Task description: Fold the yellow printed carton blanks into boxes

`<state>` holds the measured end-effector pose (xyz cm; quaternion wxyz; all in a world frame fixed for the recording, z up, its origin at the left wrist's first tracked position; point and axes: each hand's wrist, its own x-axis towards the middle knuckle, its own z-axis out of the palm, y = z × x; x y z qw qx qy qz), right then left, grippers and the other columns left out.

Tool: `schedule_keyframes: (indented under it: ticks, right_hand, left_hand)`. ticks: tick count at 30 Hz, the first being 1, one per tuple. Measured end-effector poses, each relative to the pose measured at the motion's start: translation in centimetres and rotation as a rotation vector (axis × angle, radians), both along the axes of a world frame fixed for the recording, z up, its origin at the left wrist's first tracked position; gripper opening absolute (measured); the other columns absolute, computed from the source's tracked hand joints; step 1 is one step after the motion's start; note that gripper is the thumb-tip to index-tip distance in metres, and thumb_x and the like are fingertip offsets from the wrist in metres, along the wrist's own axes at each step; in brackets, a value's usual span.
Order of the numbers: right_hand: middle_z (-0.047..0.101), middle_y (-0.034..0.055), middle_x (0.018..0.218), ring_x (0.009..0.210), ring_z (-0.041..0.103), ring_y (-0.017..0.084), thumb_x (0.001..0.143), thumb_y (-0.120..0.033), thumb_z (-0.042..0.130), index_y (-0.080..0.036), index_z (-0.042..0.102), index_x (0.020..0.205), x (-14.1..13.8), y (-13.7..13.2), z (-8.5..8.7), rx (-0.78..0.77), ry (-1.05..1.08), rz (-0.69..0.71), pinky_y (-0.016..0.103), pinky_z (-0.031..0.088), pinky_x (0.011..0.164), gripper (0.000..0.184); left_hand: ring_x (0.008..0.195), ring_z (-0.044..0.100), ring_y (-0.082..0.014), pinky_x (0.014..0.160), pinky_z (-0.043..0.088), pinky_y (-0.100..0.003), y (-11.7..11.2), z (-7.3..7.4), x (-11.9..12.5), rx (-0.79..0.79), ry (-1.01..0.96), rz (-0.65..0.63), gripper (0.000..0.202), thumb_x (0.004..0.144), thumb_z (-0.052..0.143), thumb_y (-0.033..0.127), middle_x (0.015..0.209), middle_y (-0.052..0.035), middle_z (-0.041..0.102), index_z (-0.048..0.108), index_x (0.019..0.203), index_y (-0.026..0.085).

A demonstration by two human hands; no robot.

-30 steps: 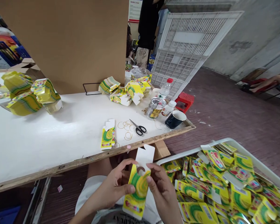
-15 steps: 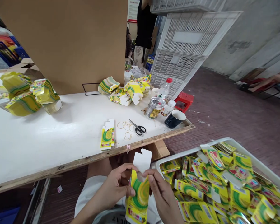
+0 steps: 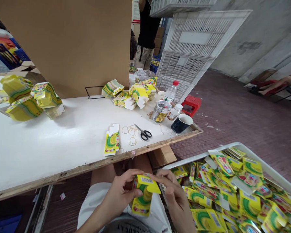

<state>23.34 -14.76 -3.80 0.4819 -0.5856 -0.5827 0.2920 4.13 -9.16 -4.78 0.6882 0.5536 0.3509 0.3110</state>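
Above my lap is a small yellow and green printed carton (image 3: 143,205), its barcoded top flap now folded over the opening and the flap's edge jutting out to the right. My left hand (image 3: 118,192) grips the carton's left side, thumb on the front face. At the top right, my right hand (image 3: 176,199) has its fingers curled against the flap; a greyish piece shows by its fingertips, too small to name. Below the carton is a grey rounded thing with dark lettering (image 3: 126,225). To the right, a white tray (image 3: 257,160) holds many similar flat cartons.
On the white table (image 3: 82,129) are a flattened carton (image 3: 111,142), rubber bands (image 3: 133,140), scissors (image 3: 144,132), a dark mug (image 3: 180,123), a jar (image 3: 160,113) and bottles. Carton bundles (image 3: 26,103) stand at left. White crates (image 3: 189,48) lean behind; a person stands at the back.
The carton's upright white flap has been folded down over the top, so the barcoded panel shows. My right hand has shifted up and right. The person at the back has moved slightly left.
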Motion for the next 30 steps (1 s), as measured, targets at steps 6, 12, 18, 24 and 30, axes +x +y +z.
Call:
schedule_keyframes:
  ticks: [6,12,18,24,30]
  right_hand:
    - [0.063,-0.0029,0.064,0.056,0.058,0.015,0.088,-0.030,0.061,-0.020,0.061,0.114,-1.1,0.3,0.1,-0.306,0.072,-0.007,0.022,0.046,0.052,0.028]
    - [0.049,-0.0081,0.054,0.047,0.050,0.014,0.090,-0.035,0.060,-0.020,0.061,0.113,-1.8,0.1,-0.5,-0.238,-0.061,-0.029,0.022,0.041,0.048,0.027]
    - [0.071,0.0094,0.095,0.083,0.066,0.024,0.093,-0.048,0.053,-0.022,0.067,0.103,1.3,-0.4,-0.1,-0.100,-0.273,-0.161,0.035,0.054,0.071,0.031]
    - [0.067,0.0136,0.108,0.093,0.060,0.039,0.081,-0.073,0.053,-0.028,0.069,0.107,6.8,-2.4,-0.8,-0.093,-0.813,-0.512,0.056,0.046,0.075,0.055]
    - [0.069,0.0088,0.101,0.095,0.064,0.029,0.091,-0.047,0.059,-0.025,0.067,0.103,2.7,-0.7,-1.4,-0.011,-0.462,-0.271,0.043,0.050,0.082,0.026]
  left_hand:
    - [0.110,0.066,-0.0240,0.093,0.051,-0.033,0.0,0.1,0.0,-0.021,-0.034,-0.081,0.043,0.088,0.066,0.027,0.124,-0.0098,0.069,0.057,0.130,0.025]
    - [0.086,0.072,-0.0213,0.073,0.053,-0.027,0.1,0.4,0.6,-0.225,-0.110,-0.004,0.052,0.072,0.082,0.029,0.098,-0.0075,0.077,0.059,0.118,0.020]
    - [0.110,0.067,-0.0268,0.091,0.053,-0.037,0.9,0.4,1.1,-0.013,0.036,-0.065,0.057,0.081,0.072,0.033,0.122,-0.0124,0.071,0.052,0.133,0.022]
    - [0.130,0.047,-0.0419,0.107,0.035,-0.058,9.8,-1.6,-3.8,0.408,0.896,0.633,0.069,0.081,0.064,0.038,0.133,-0.0289,0.056,0.044,0.137,0.003]
    - [0.079,0.065,-0.0279,0.075,0.048,-0.038,12.3,-1.8,-6.9,0.384,0.937,0.642,0.018,0.077,0.061,0.029,0.076,-0.0050,0.066,0.063,0.092,0.019]
